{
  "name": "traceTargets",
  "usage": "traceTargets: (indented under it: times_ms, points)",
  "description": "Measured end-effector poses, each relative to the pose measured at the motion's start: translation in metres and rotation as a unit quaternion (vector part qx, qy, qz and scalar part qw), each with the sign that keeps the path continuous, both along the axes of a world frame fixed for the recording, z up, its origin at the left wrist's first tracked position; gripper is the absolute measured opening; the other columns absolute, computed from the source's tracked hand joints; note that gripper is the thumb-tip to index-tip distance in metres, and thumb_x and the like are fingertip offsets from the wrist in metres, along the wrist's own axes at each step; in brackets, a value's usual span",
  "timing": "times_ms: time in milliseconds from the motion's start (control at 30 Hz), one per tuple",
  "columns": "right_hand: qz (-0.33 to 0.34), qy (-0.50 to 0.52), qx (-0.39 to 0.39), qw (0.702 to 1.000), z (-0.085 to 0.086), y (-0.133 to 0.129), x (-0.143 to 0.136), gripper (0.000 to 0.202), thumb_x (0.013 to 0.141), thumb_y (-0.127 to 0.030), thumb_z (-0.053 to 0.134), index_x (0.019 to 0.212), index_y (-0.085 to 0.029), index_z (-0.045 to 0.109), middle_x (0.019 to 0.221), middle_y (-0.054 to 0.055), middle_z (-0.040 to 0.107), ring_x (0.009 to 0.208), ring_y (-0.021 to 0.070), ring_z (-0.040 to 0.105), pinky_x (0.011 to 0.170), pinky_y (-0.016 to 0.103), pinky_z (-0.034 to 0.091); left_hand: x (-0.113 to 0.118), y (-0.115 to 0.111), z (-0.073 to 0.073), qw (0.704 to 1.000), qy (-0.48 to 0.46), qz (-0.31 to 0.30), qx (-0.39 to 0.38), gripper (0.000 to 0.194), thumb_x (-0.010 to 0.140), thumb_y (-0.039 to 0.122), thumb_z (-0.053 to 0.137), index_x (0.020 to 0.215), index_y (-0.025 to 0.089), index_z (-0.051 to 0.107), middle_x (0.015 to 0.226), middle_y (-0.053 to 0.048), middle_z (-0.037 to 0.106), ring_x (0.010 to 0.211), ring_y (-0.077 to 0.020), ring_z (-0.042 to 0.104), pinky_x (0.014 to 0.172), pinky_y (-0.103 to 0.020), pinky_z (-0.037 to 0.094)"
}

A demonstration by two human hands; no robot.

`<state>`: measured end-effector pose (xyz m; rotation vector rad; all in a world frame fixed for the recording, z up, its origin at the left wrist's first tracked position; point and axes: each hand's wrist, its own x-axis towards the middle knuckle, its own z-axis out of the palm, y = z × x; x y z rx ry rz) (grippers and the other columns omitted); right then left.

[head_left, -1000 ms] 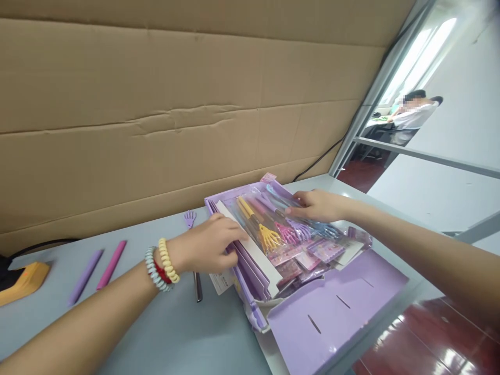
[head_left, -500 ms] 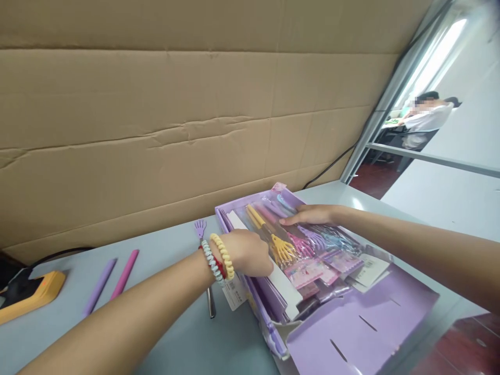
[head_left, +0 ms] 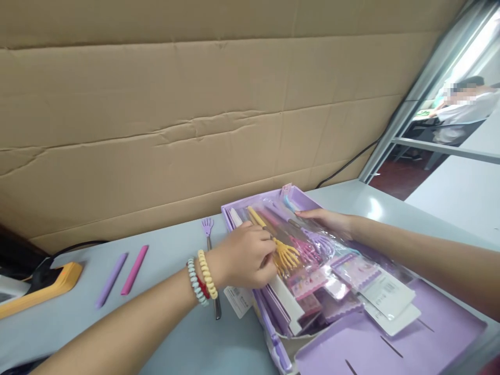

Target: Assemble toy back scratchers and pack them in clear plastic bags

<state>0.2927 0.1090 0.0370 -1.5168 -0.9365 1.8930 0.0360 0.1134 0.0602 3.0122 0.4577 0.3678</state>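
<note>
Along near edge of purple box [head_left: 279,351], slitted flap [head_left: 441,338] folded outward. Within box edges, bagged back scratchers [head_left: 287,253]: probably light, stiff-handled, slippery in film, slightly bendy at prongs; best pinched through film around handles, avoiding dangling tags [head_left: 398,299]. Curled over white card [head_left: 284,294] and yellow-scratcher bag with left hand [head_left: 248,255]; cannot tell whether gripping. Touching bags near right edge with right hand [head_left: 332,223]; grip unclear. Toward table's [head_left: 175,338] far edge, loose purple scratcher [head_left: 208,225].

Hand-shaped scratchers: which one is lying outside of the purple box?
The purple scratcher on the table, left of the box; the others lie inside, in clear wrapping.
</note>
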Motion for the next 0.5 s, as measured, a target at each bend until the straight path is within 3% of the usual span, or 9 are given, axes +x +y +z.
traceTargets:
  times_ms: [200, 333, 500]
  points:
    - [0.006, -0.038, 0.003, 0.999, -0.004, 0.003, 0.005, 0.032, 0.085, -0.043, 0.052, 0.101, -0.017, 0.061, 0.093, 0.006, 0.073, 0.087, 0.0217, 0.069, 0.089, 0.041, 0.050, -0.011, 0.009, 0.017, 0.996, 0.071, -0.024, -0.041, 0.026, 0.079, 0.015, 0.040, 0.056, 0.017, 0.052, 0.062, -0.001, 0.058, 0.062, -0.0120, 0.049, 0.072, -0.029, 0.038]
    - [-0.009, -0.025, 0.009, 1.000, -0.005, 0.001, 0.012, 0.027, 0.085, -0.035, 0.053, 0.103, -0.016, 0.062, 0.094, 0.006, 0.073, 0.084, 0.0194, 0.069, 0.089, 0.037, 0.050, 0.004, 0.006, 0.018, 0.988, 0.146, 0.012, -0.047, 0.030, 0.080, 0.021, 0.038, 0.054, 0.017, 0.053, 0.061, -0.002, 0.061, 0.058, -0.0131, 0.051, 0.080, -0.034, 0.039]
    - [0.018, 0.018, 0.045, 0.999, -0.007, 0.000, 0.025, 0.026, 0.086, -0.031, 0.052, 0.107, -0.018, 0.061, 0.102, 0.004, 0.072, 0.096, 0.0175, 0.067, 0.095, 0.032, 0.048, 0.031, 0.012, 0.011, 0.971, 0.218, 0.045, -0.087, 0.030, 0.074, 0.038, 0.050, 0.049, 0.020, 0.053, 0.045, -0.001, 0.054, 0.050, -0.0160, 0.049, 0.070, -0.036, 0.042]
